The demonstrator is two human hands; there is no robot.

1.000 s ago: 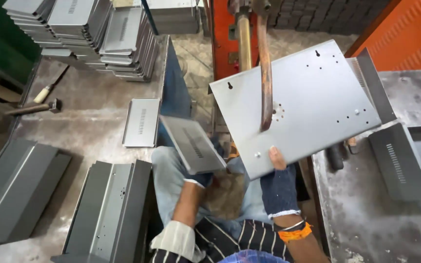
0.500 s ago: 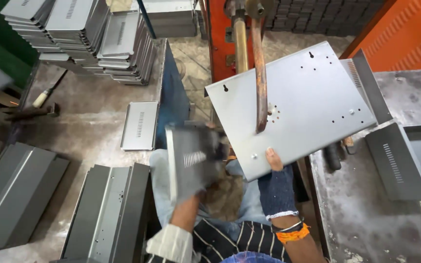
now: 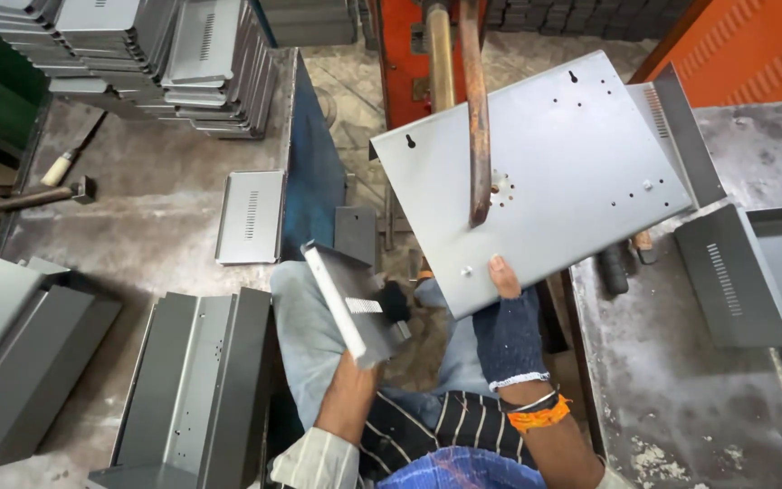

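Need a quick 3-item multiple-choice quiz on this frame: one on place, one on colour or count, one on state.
1. Where does the small louvred panel lie that no hand holds?
A. on the left bench
B. inside the open box on the right
C. on the big sheet

2. What colour is the glove on the right hand?
A. white
B. dark blue
C. yellow

3. How is the large grey sheet held?
A. lying flat on the bench
B. stacked with the others
C. gripped at its lower edge, tilted under the rusty electrode rod

Key: 1 A, the loose louvred panel rests flat on the left bench. 2 B, the right hand wears a dark blue knit glove. 3 C, that hand grips the lower edge of the large grey sheet, which is tilted with the rusty electrode rod over it. The left hand holds a small slotted panel.
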